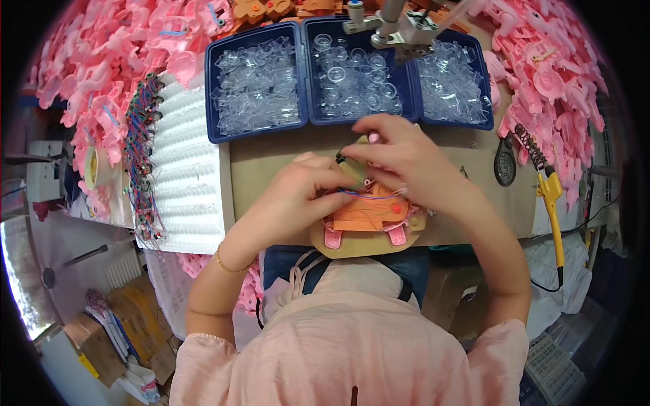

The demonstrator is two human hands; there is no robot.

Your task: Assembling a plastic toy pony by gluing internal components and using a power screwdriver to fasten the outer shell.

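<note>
An orange plastic toy part (359, 218) with thin coloured wires (379, 197) across it lies on a tan board (349, 250) in front of me. Pink foot-shaped pieces (332, 238) stick out at its near side. My left hand (305, 189) is closed at the part's far left, thumb and forefinger beside the wire ends; what they pinch is hidden. Over the far right side, my right hand (406, 159) bends its fingers inward, their tips by a small dark piece (340, 158). Whatever it grips cannot be made out.
Three blue bins (303, 81) of clear plastic parts stand behind the board. White ridged foam (186, 169) with wired components (141, 162) lies left. Pink parts are heaped both sides. A yellow soldering iron (552, 203) rests in a coil holder (530, 145) at right; a metal machine head (399, 30) hangs above.
</note>
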